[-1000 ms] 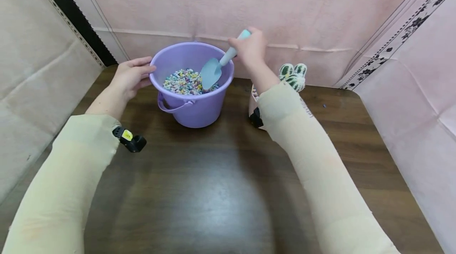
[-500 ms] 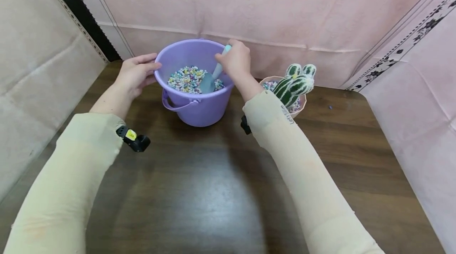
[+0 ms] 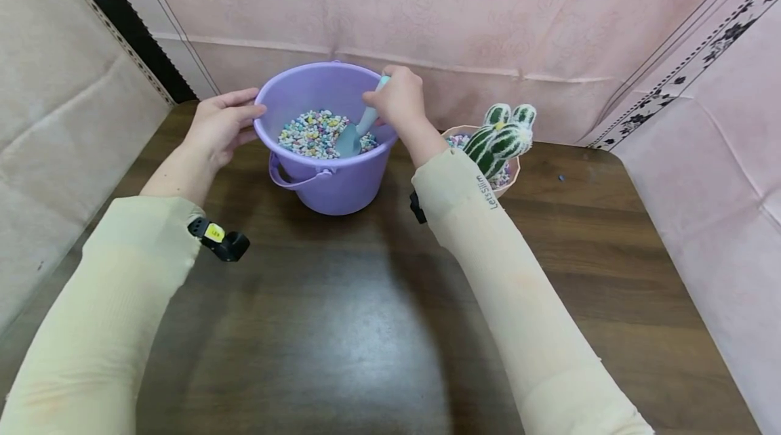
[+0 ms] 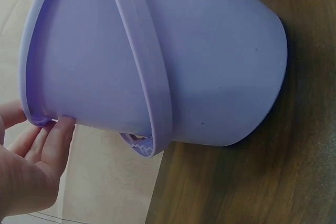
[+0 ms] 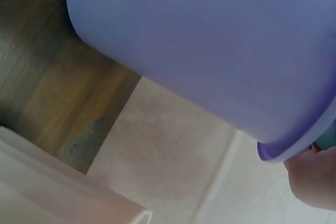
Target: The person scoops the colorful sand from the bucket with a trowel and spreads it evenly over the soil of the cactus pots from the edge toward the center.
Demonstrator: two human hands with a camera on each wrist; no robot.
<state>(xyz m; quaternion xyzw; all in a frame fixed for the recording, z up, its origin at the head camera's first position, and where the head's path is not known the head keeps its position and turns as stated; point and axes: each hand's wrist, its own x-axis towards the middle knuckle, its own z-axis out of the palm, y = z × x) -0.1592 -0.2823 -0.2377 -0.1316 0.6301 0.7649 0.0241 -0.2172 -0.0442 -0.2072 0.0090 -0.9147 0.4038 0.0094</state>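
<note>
Left hand [image 3: 221, 125]: fingers straight and relaxed, fingertips [image 4: 62, 129] resting against the outer rim of the purple bucket [image 3: 329, 181] on its left side; nothing gripped. Confirmed in the left wrist view.

One purple bucket, upright on the brown bench [image 3: 378, 326] near the far edge, left of centre. Handle folded down against the front wall. Partly filled with small multicoloured pebbles [image 3: 308, 133]; too many to count.

One light blue trowel [image 3: 356, 135], blade down in the pebbles at the right side of the bucket, handle slanting up and to the right.

Right hand [image 3: 395, 99]: fingers curled tightly round the trowel handle, positioned over the bucket's right rim. Handle mostly hidden by the hand.

One pale pot [image 3: 511, 174], just right of the bucket and partly hidden behind the right sleeve, near the far edge. Holds one striped green cactus [image 3: 502, 137] with several lobes, and similar pebbles around its base.

One small dark speck on the bench toward the far right corner; nature not discernible.
</note>
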